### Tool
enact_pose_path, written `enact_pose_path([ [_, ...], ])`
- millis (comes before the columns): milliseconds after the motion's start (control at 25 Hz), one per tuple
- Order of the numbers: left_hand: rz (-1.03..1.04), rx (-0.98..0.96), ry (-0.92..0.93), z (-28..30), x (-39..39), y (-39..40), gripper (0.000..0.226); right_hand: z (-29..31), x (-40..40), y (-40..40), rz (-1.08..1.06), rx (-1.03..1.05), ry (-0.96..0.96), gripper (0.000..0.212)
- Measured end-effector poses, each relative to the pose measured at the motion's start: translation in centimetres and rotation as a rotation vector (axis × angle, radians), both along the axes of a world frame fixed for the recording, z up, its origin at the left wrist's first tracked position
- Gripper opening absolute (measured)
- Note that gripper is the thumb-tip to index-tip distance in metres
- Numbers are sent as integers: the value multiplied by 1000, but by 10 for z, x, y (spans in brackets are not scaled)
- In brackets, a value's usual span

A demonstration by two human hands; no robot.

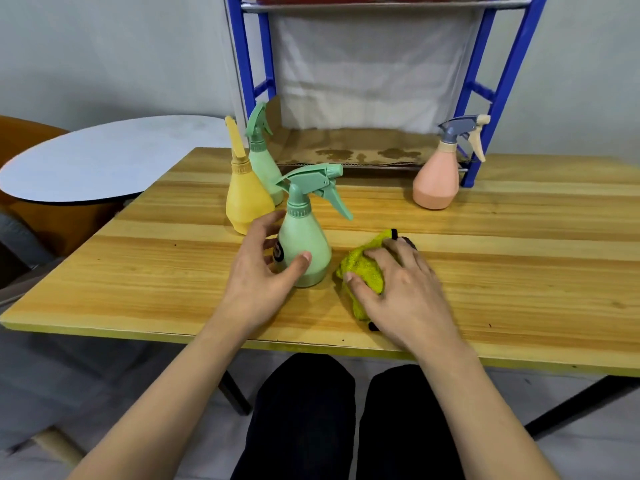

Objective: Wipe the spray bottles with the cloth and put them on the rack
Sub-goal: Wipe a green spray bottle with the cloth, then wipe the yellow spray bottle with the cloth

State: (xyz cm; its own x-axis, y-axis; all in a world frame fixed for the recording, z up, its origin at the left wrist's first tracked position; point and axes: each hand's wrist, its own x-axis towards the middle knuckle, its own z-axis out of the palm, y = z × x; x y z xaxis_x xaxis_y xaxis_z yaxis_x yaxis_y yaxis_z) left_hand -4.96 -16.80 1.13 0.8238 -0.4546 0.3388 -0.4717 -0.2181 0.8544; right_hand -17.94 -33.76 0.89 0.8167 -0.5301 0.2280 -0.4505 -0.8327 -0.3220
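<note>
Starting on the first bottle: L hand (258, 268) at the near green spray bottle (304, 247), R hand (401, 285) on the cloth.

Going L to R: yellow bottle (246, 199) and 2nd green bottle (265, 161) are waiting behind; L fingers are curling round the near one w/ thumb touching; R fingers are clamping the yellow-green cloth (363, 271) on the wooden table (519, 271); pink bottle (436, 181) is standing by the blue rack (498, 84). Next, prob.: bring cloth onto bottle.

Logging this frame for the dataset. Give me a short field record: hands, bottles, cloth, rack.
left hand: fingers curled round the near green bottle, thumb on its front
right hand: grips the yellow cloth on the table
other bottles: yellow bottle, far green bottle, pink bottle, all on the table
rack: blue frame behind the table; no bottle on the visible shelf
</note>
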Motion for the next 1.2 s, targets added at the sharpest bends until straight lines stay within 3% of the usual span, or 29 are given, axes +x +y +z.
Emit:
enact_pose_path([
  [80, 1, 53, -42, -4, 1, 1, 71, -7, -4, -6, 61, 37, 1, 66],
  [160, 21, 70, -62, -4, 3, -4, 71, -11, -4, -9, 54, 68, -46, 59],
  [320, 23, 130, -79, 0, 10, -24, 74, -8, 5, -27, -102, 92, -131, 52],
  [520, 38, 240, -143, 11, 27, -68, 79, -7, 1, -62, -215, 106, -96, 53],
  [960, -38, 150, -147, -1, 65, -210, 70, -19, 9, -73, -184, 123, -162, 49],
  [1200, -59, 136, -118, -2, 77, -234, 71, -20, 14, -76, -187, 134, -177, 49],
])
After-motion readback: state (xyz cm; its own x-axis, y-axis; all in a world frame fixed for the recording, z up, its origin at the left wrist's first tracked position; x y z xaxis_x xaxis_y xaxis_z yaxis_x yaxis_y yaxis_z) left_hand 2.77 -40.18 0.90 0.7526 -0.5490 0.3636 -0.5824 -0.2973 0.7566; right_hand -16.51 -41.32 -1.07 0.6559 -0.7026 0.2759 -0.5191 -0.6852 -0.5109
